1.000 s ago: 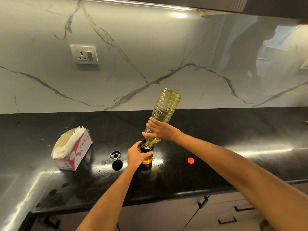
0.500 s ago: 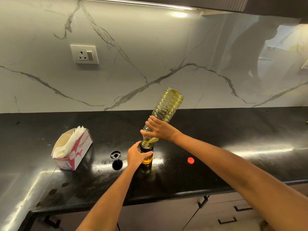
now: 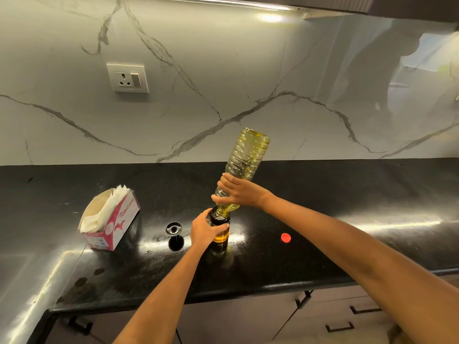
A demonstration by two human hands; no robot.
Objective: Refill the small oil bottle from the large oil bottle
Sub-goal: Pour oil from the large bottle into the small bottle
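The large clear plastic oil bottle (image 3: 247, 155) is tipped nearly upside down, base up and to the right, its neck pushed into the mouth of the small oil bottle (image 3: 221, 233). Yellow oil pools near the large bottle's neck. My right hand (image 3: 239, 191) grips the large bottle around its lower shoulder. The small bottle stands upright on the black counter (image 3: 285, 264), dark at the top with amber oil showing low down. My left hand (image 3: 205, 230) wraps around its left side. The small bottle's black stopper (image 3: 174, 232) stands to its left; a red cap (image 3: 285, 237) lies to its right.
A pink and white tissue box (image 3: 109, 218) sits on the counter at the left. A wall socket (image 3: 128, 78) is on the marble backsplash. The counter's front edge runs just below my forearms, with drawer handles (image 3: 339, 327) under it.
The large bottle has tipped slightly steeper and its base has shifted a little to the right. Both hands keep their grips; the small bottle has not moved.
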